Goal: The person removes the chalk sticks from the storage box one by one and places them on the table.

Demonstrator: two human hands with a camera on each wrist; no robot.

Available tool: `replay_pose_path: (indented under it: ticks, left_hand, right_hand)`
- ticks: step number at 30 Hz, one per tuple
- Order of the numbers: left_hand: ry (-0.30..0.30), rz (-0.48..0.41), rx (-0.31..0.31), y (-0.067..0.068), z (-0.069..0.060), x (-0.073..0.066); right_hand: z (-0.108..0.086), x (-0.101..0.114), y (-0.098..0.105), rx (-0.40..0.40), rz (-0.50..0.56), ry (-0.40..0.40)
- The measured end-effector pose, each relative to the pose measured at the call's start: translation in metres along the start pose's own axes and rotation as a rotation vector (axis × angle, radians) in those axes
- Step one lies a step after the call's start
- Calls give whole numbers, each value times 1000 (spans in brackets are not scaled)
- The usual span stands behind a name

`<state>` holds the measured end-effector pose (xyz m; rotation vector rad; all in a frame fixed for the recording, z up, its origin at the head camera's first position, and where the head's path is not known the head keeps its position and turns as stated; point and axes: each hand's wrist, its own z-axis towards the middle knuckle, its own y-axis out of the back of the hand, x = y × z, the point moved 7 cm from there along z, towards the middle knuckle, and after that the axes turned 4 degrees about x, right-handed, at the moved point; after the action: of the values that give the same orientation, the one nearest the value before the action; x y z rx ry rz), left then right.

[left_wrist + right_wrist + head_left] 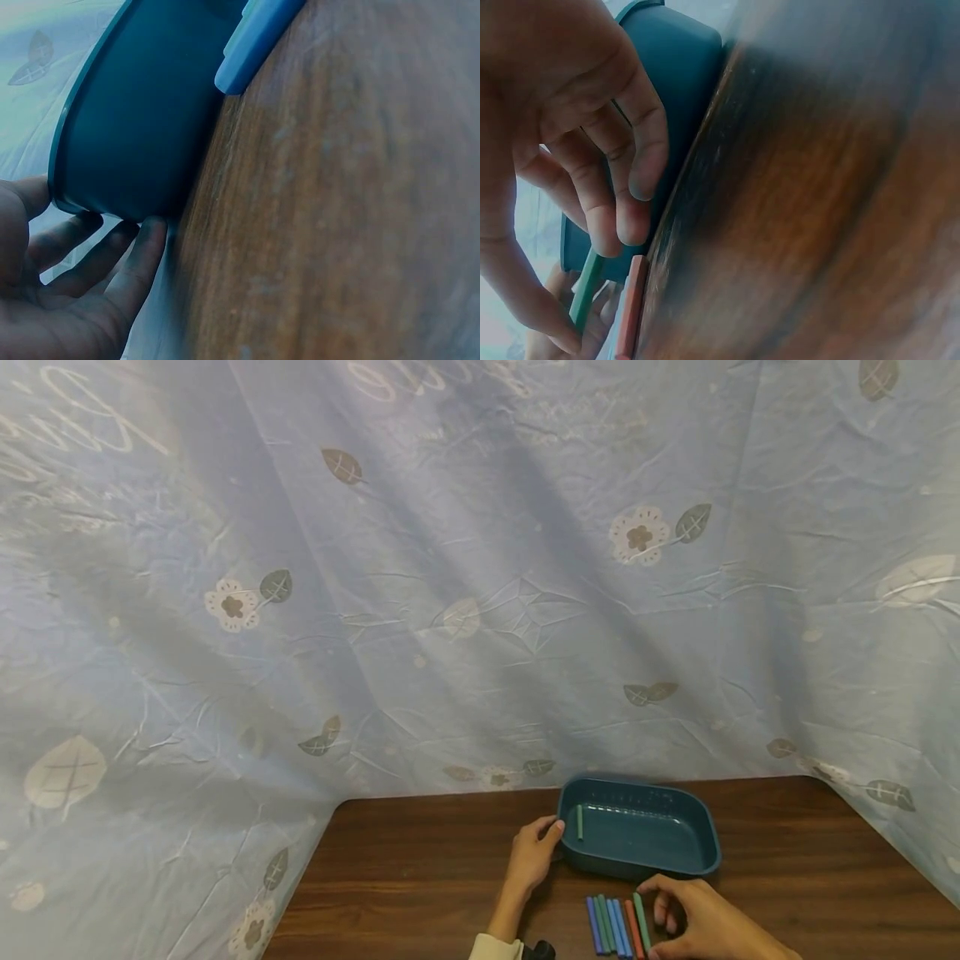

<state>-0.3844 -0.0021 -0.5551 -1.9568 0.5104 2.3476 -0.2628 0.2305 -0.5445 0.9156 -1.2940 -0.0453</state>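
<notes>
A dark teal rectangular dish point(637, 863) stands on the table, with one green chalk stick point(580, 822) lying at its left end. My left hand point(534, 853) holds the dish's left end, thumb at the rim and fingertips against the outer wall. In front of the dish lies a row of chalk sticks: purple point(595, 925), green, blue point(615, 927) and red point(634, 930). At the row's right end, my right hand point(701, 917) pinches another green chalk stick point(587, 291) lengthwise between thumb and fingertips. That stick looks slightly raised beside the red one point(632, 307).
The dark brown wooden table point(420, 868) extends to both sides of the dish. A pale blue curtain point(480, 693) with leaf and flower prints hangs along the table's back and sides, close behind the dish.
</notes>
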Motion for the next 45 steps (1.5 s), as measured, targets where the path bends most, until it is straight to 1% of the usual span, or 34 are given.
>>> replay_pose_path:
  ticks: [5,12,17,19,24,29,34,38,41,45]
  left_hand:
    - [-10,6,-1,1,1,0]
    - [-5,19,-5,1,0,0]
    - [-5,0,-1,0,1,0]
    - [-9,-1,0,0,1,-1]
    - [-16,5,-2,0,1,-2]
    - [-10,6,-2,1,0,-1]
    - [1,-3,-1,1,0,0]
    - [-7,25,-9,1,-1,0]
    - [-10,44,-16,2,-1,0]
    - [-6,47,-19,3,-1,0]
  right_hand:
    - [1,-2,-1,20,5,24]
    - [3,-5,-4,42,-33,42]
    - [4,-4,-7,57,4,44]
    - [4,-4,-7,60,16,34]
    - [5,-3,-7,59,10,28]
    - [4,-2,-7,56,1,44]
    - [3,-2,-7,54,-6,40]
    - [3,-2,-7,60,-9,29]
    - [3,-1,-5,64,-3,4]
    - [3,2,-3,62,9,-14]
